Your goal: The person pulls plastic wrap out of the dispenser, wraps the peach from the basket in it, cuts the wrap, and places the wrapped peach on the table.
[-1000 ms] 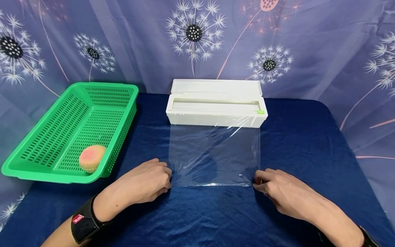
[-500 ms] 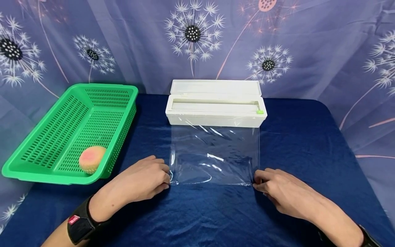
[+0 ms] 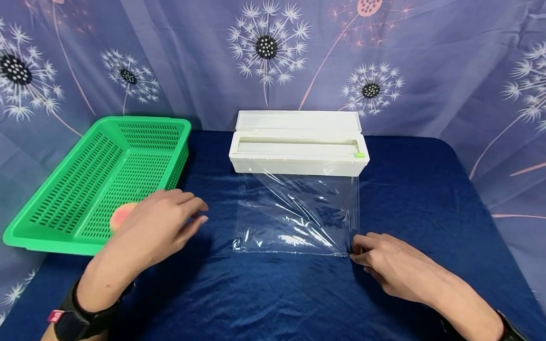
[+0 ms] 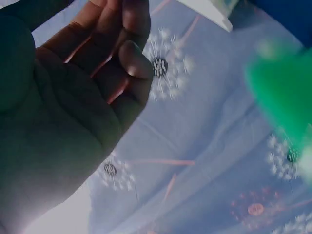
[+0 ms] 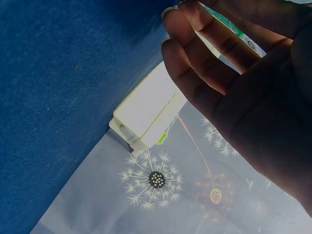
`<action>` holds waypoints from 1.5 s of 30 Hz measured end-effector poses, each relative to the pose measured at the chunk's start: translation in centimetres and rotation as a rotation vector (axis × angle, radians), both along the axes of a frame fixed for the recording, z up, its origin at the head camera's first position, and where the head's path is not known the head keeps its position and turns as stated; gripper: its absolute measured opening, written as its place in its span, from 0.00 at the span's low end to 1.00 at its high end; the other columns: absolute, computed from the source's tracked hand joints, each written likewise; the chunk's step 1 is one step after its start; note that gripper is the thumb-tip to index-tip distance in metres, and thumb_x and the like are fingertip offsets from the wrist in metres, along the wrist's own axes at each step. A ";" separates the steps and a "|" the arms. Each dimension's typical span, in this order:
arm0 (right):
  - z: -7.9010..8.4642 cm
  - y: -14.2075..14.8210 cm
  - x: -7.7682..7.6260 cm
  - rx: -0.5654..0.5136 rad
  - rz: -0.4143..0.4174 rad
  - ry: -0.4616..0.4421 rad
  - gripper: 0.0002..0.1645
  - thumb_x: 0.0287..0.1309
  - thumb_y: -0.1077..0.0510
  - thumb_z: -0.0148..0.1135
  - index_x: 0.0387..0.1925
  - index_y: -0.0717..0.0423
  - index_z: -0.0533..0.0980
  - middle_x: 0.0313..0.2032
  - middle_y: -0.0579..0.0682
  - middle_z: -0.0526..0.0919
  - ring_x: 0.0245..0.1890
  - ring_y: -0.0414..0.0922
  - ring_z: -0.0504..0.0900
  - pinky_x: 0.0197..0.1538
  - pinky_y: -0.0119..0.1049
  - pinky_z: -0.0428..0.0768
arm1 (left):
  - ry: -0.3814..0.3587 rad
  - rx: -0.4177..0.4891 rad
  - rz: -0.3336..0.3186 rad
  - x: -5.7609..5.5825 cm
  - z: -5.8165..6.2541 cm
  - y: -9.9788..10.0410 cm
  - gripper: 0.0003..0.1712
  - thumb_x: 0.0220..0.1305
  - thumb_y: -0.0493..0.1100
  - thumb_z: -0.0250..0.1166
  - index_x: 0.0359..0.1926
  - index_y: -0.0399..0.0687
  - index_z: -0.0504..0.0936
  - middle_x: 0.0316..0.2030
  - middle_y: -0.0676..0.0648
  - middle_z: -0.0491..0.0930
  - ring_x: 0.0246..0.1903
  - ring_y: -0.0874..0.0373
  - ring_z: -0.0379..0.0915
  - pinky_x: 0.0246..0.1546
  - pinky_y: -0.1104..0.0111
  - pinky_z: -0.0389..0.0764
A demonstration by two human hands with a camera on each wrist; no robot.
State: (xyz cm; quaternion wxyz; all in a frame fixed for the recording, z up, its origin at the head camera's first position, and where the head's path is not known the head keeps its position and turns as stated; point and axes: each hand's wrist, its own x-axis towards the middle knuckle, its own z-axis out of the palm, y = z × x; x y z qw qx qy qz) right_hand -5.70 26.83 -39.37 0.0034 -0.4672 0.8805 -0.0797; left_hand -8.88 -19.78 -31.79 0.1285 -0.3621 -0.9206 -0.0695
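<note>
A sheet of clear cling film point(image 3: 294, 208) stretches from the white dispenser box point(image 3: 298, 166) over the blue cloth. My right hand point(image 3: 392, 265) pinches its near right corner between thumb and fingers. The near left corner lies loose and crinkled. Away from the film, my left hand point(image 3: 162, 225) hangs in the air beside the green basket point(image 3: 47, 244), fingers relaxed and holding nothing. In the left wrist view its palm shows, with the fingers loosely bent. Behind this hand, a pink-and-yellow peach-like fruit point(image 3: 121, 217) in the basket is partly hidden.
The dispenser's lid point(image 3: 298, 121) is raised at the back, and a light green slider point(image 3: 359, 155) sits at its right end. A purple curtain point(image 3: 196, 57) with dandelion prints hangs behind the table. Dark blue cloth point(image 3: 273, 298) covers the tabletop.
My left hand has let go of the film's left corner and moved left and up toward the basket. The film's left side has slackened. My right hand has stayed in place.
</note>
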 end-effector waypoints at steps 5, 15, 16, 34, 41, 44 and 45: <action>0.1 -0.1 0.0 0.007 0.002 0.005 0.19 0.47 0.69 0.77 0.35 0.41 0.88 0.38 0.38 0.75 0.35 0.38 0.75 0.37 0.40 0.80 | -0.050 0.014 0.133 0.2 1.2 -2.0 0.04 0.69 0.41 0.71 0.43 0.50 0.89 0.37 0.53 0.85 0.34 0.55 0.81 0.36 0.55 0.82; -0.1 0.1 0.2 -0.027 0.003 0.012 0.21 0.45 0.69 0.79 0.34 0.40 0.87 0.37 0.36 0.74 0.33 0.35 0.72 0.36 0.39 0.78 | -0.190 -0.024 0.320 0.1 3.2 -5.9 0.11 0.74 0.43 0.68 0.54 0.51 0.87 0.40 0.53 0.87 0.32 0.59 0.78 0.33 0.56 0.78; -0.2 0.1 0.2 -0.032 0.003 0.014 0.21 0.44 0.69 0.79 0.34 0.40 0.87 0.37 0.36 0.74 0.33 0.35 0.72 0.35 0.38 0.78 | -0.196 -0.026 0.335 0.0 3.3 -6.4 0.11 0.75 0.42 0.68 0.54 0.49 0.87 0.41 0.52 0.87 0.33 0.58 0.79 0.34 0.54 0.79; -0.1 0.1 0.4 -0.044 -0.013 0.020 0.18 0.47 0.67 0.79 0.32 0.40 0.87 0.37 0.36 0.73 0.33 0.35 0.71 0.35 0.38 0.77 | -0.626 -0.209 0.583 -3.5 2.2 -12.0 0.44 0.71 0.54 0.71 0.73 0.30 0.66 0.61 0.22 0.74 0.57 0.21 0.69 0.48 0.33 0.75; -0.1 0.1 0.3 -0.050 -0.010 0.016 0.17 0.48 0.66 0.79 0.31 0.39 0.85 0.36 0.35 0.72 0.32 0.34 0.69 0.35 0.39 0.76 | -0.696 -0.214 0.535 -3.5 1.5 -13.1 0.54 0.67 0.59 0.73 0.78 0.31 0.59 0.64 0.19 0.70 0.59 0.18 0.68 0.48 0.33 0.76; -0.1 0.0 0.2 -0.047 -0.010 -0.002 0.17 0.49 0.66 0.78 0.32 0.39 0.86 0.37 0.35 0.72 0.33 0.34 0.70 0.35 0.39 0.76 | -0.686 -0.221 0.522 -3.2 1.0 -13.6 0.54 0.66 0.58 0.74 0.78 0.30 0.59 0.64 0.18 0.71 0.59 0.17 0.68 0.49 0.33 0.76; -0.1 0.0 0.1 -0.045 -0.010 -0.009 0.17 0.49 0.66 0.78 0.32 0.39 0.86 0.37 0.35 0.73 0.33 0.34 0.70 0.36 0.40 0.77 | -0.683 -0.222 0.516 -3.1 0.9 -13.7 0.55 0.66 0.59 0.74 0.78 0.30 0.60 0.63 0.18 0.71 0.59 0.17 0.68 0.49 0.32 0.75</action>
